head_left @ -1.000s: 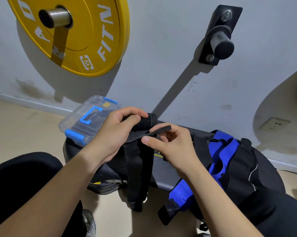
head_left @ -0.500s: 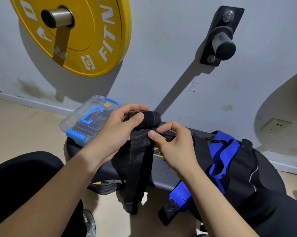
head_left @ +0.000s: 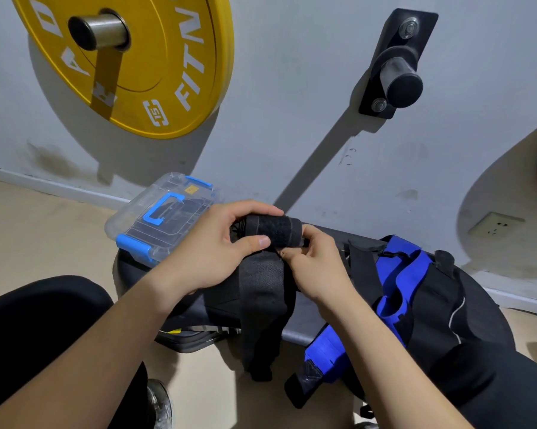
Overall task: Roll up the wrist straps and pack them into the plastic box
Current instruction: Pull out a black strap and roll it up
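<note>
black wrist strap (head_left: 273, 232) was part rolled, a tight roll held up over the bench (head_left: 322, 331). left hand (head_left: 211, 255) gripped the roll's left end, thumb under, fingers curled over the top. right hand (head_left: 318, 269) pinched the strap at the roll's lower right edge. unrolled tail (head_left: 261, 305) hung straight down from the roll, between the 2 wrists, past the bench edge. step looked like winding. it was best done with the tail pulled taut, edges lined up, and the left thumb pinning each turn so nothing sprang loose. clear plastic box (head_left: 155, 224), blue latches, lid on, sat just behind the left hand. 1 blue strap (head_left: 397, 292) lay unrolled on the bench to the right.
</note>
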A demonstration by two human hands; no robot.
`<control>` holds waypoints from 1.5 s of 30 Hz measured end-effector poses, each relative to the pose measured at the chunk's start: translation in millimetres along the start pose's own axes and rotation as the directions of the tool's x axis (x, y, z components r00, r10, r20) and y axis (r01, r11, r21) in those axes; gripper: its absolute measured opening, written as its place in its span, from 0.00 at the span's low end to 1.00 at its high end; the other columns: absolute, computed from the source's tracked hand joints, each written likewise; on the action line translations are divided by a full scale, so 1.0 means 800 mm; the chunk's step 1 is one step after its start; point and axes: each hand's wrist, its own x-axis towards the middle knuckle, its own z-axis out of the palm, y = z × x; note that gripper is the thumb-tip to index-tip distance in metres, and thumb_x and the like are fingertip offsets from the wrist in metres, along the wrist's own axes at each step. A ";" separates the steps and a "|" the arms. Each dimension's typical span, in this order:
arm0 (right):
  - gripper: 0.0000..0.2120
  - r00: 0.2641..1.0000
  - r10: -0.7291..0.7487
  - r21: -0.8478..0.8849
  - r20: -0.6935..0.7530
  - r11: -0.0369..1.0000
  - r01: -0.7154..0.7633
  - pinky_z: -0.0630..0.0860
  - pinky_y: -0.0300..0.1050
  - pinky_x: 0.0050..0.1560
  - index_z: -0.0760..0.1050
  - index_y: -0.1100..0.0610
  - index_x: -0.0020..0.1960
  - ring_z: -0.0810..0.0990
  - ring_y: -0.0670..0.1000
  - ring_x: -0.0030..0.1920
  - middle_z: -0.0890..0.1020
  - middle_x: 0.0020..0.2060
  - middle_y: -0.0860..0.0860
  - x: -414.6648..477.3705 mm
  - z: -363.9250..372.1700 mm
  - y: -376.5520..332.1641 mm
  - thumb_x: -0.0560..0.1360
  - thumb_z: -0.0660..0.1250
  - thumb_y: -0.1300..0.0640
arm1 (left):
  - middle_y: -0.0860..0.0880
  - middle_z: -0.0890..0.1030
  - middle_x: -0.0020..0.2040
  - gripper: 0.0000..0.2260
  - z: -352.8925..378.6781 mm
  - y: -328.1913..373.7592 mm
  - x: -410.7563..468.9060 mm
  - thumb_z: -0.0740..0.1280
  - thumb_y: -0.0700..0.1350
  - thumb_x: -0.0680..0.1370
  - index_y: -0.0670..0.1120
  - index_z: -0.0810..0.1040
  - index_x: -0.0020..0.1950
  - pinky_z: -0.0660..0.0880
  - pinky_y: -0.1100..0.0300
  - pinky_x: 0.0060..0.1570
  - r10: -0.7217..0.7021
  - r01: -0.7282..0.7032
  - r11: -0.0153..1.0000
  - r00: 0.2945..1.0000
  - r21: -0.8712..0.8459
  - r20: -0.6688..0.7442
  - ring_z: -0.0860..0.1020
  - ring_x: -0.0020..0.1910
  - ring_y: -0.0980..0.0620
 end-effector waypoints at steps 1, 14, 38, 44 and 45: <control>0.14 0.998 -0.011 0.050 0.060 0.999 0.008 0.85 0.49 0.46 0.83 0.56 0.59 0.90 0.50 0.46 0.90 0.44 0.52 0.000 -0.001 -0.003 0.81 0.65 0.70 | 0.54 0.88 0.58 0.19 0.000 0.001 0.000 0.73 0.33 0.80 0.53 0.85 0.64 0.80 0.51 0.66 0.006 -0.006 1.000 1.000 -0.007 -0.011 0.85 0.60 0.54; 0.11 0.980 -0.152 0.293 0.132 0.950 0.108 0.84 0.55 0.55 0.85 0.54 0.63 0.88 0.61 0.53 0.89 0.52 0.62 -0.009 -0.016 -0.024 0.82 0.73 0.56 | 0.44 0.85 0.54 0.09 -0.001 0.000 0.008 0.68 0.41 0.72 0.51 0.84 0.49 0.81 0.50 0.44 -0.199 0.153 0.893 0.978 -0.424 -0.066 0.82 0.48 0.46; 0.14 0.940 -0.256 0.304 0.224 0.935 0.183 0.81 0.58 0.66 0.77 0.56 0.72 0.84 0.62 0.66 0.86 0.63 0.60 -0.055 -0.044 -0.109 0.89 0.60 0.59 | 0.40 0.85 0.54 0.10 -0.012 0.109 0.003 0.77 0.41 0.77 0.48 0.79 0.55 0.81 0.52 0.55 0.046 -0.038 0.945 0.999 -0.325 0.017 0.84 0.52 0.48; 0.13 0.933 -0.359 0.076 0.041 0.932 0.355 0.78 0.58 0.70 0.79 0.56 0.68 0.84 0.58 0.64 0.87 0.60 0.55 -0.035 -0.050 -0.121 0.88 0.61 0.63 | 0.39 0.85 0.56 0.05 -0.016 0.129 0.039 0.67 0.46 0.86 0.45 0.76 0.57 0.85 0.48 0.54 -0.150 0.212 0.866 0.974 -0.454 0.170 0.87 0.53 0.46; 0.13 0.930 -0.366 0.071 0.033 0.929 0.363 0.77 0.57 0.71 0.79 0.56 0.68 0.84 0.57 0.65 0.87 0.60 0.55 -0.030 -0.050 -0.121 0.88 0.61 0.63 | 0.39 0.85 0.55 0.05 -0.017 0.128 0.046 0.68 0.44 0.85 0.45 0.77 0.59 0.86 0.49 0.51 -0.167 0.225 0.869 0.972 -0.441 0.166 0.87 0.51 0.46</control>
